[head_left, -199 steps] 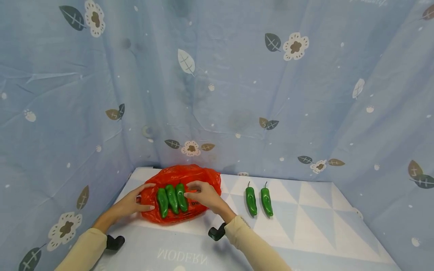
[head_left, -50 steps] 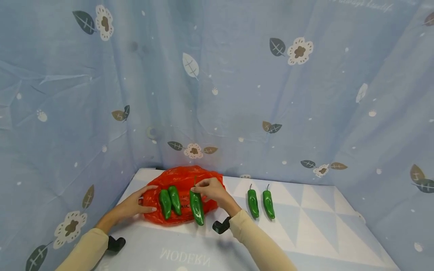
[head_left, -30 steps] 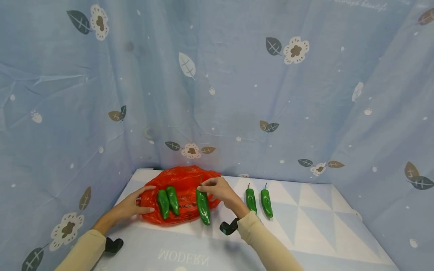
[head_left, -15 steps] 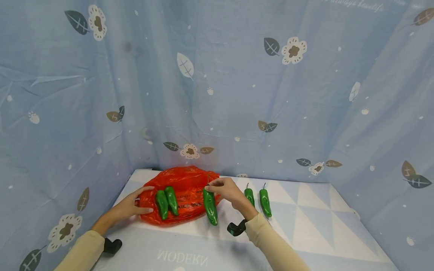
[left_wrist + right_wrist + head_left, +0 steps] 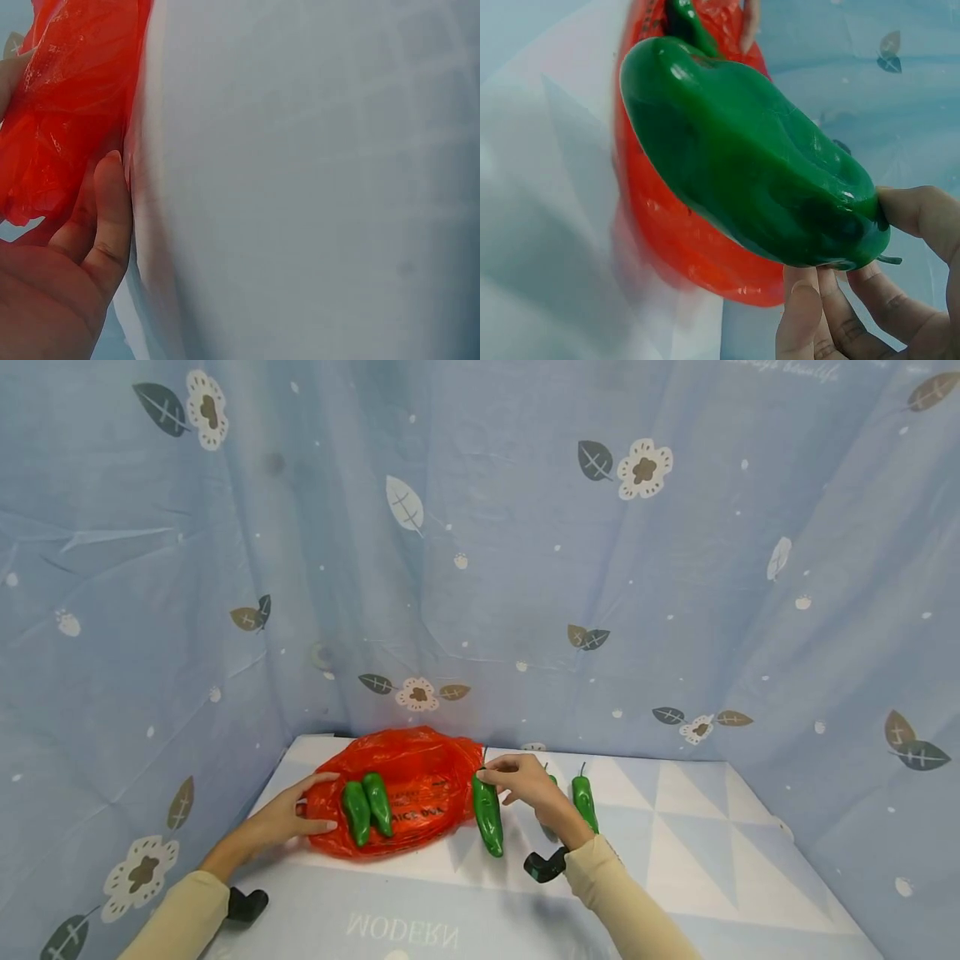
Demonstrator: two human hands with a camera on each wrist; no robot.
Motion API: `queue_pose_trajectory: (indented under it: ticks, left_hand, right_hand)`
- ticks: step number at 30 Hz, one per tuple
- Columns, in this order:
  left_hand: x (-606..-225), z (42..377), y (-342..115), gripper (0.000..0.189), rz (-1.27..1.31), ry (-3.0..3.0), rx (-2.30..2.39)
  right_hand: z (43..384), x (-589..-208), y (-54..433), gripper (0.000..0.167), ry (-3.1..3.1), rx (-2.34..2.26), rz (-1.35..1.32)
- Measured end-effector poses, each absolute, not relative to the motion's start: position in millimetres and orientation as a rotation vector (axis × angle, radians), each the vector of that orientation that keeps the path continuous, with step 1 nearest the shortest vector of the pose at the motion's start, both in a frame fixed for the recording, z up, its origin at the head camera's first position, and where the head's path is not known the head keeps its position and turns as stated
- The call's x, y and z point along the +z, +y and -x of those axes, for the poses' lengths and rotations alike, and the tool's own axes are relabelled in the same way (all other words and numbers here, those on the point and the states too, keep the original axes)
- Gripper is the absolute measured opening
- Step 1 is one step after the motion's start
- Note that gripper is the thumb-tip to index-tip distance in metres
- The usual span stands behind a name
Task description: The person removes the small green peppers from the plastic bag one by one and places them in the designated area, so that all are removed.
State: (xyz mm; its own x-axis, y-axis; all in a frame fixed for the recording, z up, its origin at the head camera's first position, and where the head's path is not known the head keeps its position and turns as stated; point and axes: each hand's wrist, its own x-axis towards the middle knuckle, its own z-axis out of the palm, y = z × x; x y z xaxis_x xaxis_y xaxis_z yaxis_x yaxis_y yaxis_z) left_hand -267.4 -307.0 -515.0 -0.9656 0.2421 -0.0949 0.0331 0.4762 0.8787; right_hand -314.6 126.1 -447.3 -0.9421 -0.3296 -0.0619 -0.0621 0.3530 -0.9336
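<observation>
My right hand point(image 5: 528, 781) pinches a glossy green chili pepper point(image 5: 487, 818) near its stem end. The pepper hangs tip downward just past the right edge of a red plastic bag point(image 5: 431, 760). In the right wrist view the thumb and fingers meet at the stem end, with the pepper's body point(image 5: 735, 157) in front of the bag. Two more green chili peppers, the left one point(image 5: 357, 814) and its neighbour point(image 5: 378, 803), lie on the bag. My left hand point(image 5: 292, 810) rests with spread fingers at the bag's left side; the left wrist view shows its fingers point(image 5: 112, 210) against the red plastic.
Right of the bag lie two further peppers: one point(image 5: 583, 802) in plain sight, the other point(image 5: 552, 778) mostly behind my right forearm. A patterned tablecloth point(image 5: 690, 843) covers the table. A blue floral curtain point(image 5: 495, 568) rises behind and at both sides.
Three peppers lay on the bag at first. My right hand has taken the rightmost by its stem end and carried it right, past the bag's edge. My left hand stays at the bag.
</observation>
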Motion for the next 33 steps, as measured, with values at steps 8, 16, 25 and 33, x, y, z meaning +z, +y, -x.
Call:
queue_pose_trajectory:
  ticks: [8,16,25,33]
  left_hand:
    - [-512.9,268.5,-303.7,0.086,-0.273,2.533,1.479]
    - [-513.5,267.2,-304.8,0.085,-0.253,2.530,1.489]
    - [-517.3,268.4,-307.0,0.086,-0.266,2.521,1.511]
    - [-517.5,268.8,-307.6,0.087,-0.261,2.501,1.520]
  right_hand:
    - [314.3,-448.2,143.1,0.038,2.383,-1.653,0.312]
    - [316.4,-450.7,164.2,0.035,2.448,-1.603,0.284]
    - [309.3,-448.1,186.8,0.041,2.489,-1.598,0.136]
    - [311.2,-451.4,211.9,0.039,2.484,-1.640,0.131]
